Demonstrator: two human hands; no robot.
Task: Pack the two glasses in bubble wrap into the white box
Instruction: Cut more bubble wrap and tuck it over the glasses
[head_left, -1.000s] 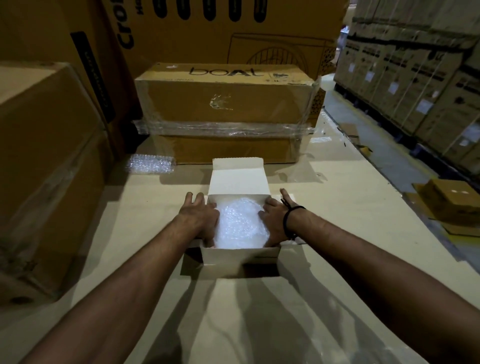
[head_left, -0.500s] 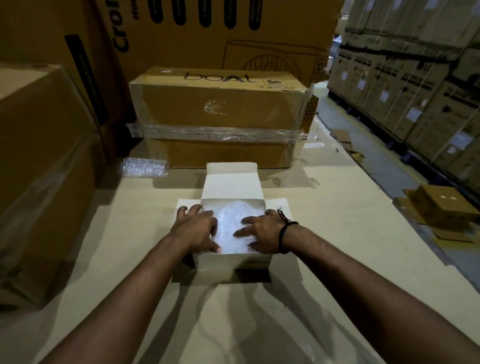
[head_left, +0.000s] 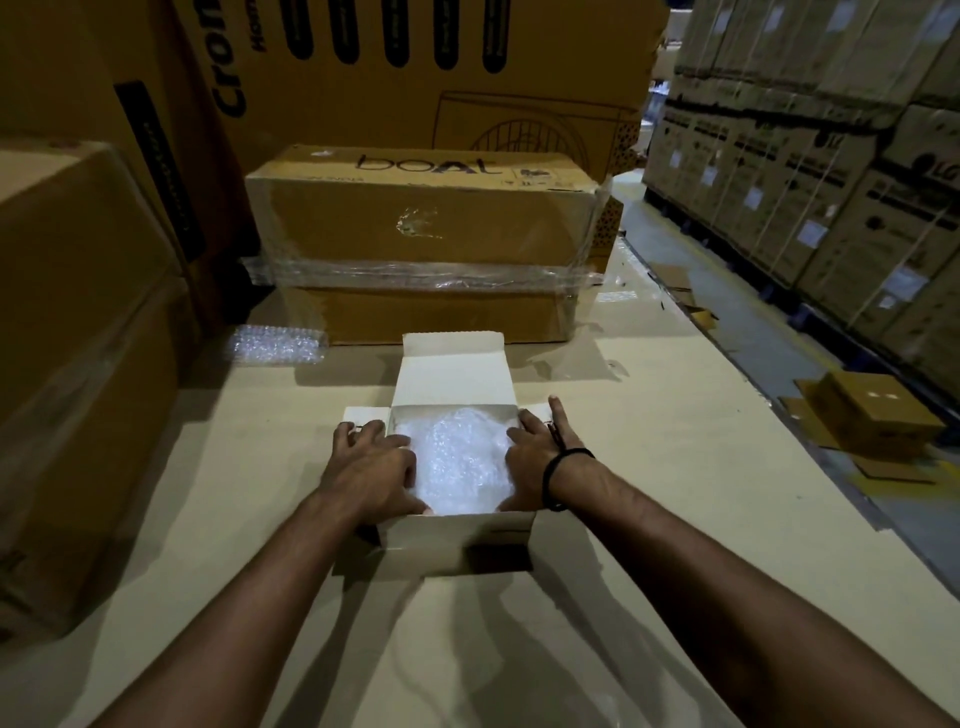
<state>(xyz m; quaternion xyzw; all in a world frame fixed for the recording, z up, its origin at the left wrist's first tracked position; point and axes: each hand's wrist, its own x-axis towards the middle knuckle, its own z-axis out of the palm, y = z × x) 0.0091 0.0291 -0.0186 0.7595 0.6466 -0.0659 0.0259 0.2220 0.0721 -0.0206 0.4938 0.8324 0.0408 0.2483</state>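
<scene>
Taking the white box (head_left: 457, 535) as the middle of the dial, the packing looks close to done. The left hand (head_left: 371, 470) lies at 9 o'clock over the box's left edge, fingers spread and loose, gripping nothing, its thumb down by the near wall. Between the hands a pale bubble-wrap bundle (head_left: 460, 457) fills the inside of the box; whether it holds one glass or both cannot be told through the wrap. The right hand (head_left: 530, 457), with a black wristband (head_left: 558, 467), sits at 3 o'clock, flat and loose, fingertips against the bundle's right side and one finger stretched out along the side flap, holding nothing. Both seem to be pressing the wrap down and in. The lid flap (head_left: 452, 374) stands up at 12 o'clock, so the closing is not yet done, and the side flaps are spread outward. Around it: tall brown cartons (head_left: 78, 338) wall off 9 o'clock, well apart. A small roll of bubble wrap (head_left: 275, 345) lies at 10 o'clock on the pale work surface (head_left: 649, 426); it may be a second wrapped glass or spare wrap, and if the former it must go in too. A film-banded carton (head_left: 421, 234) sits just beyond the lid at 12, leaving room to fold it shut. A small brown box (head_left: 878, 415) lies on the floor at 3, and stacked cartons (head_left: 831, 182) line 2 o'clock; neither is in the way.
</scene>
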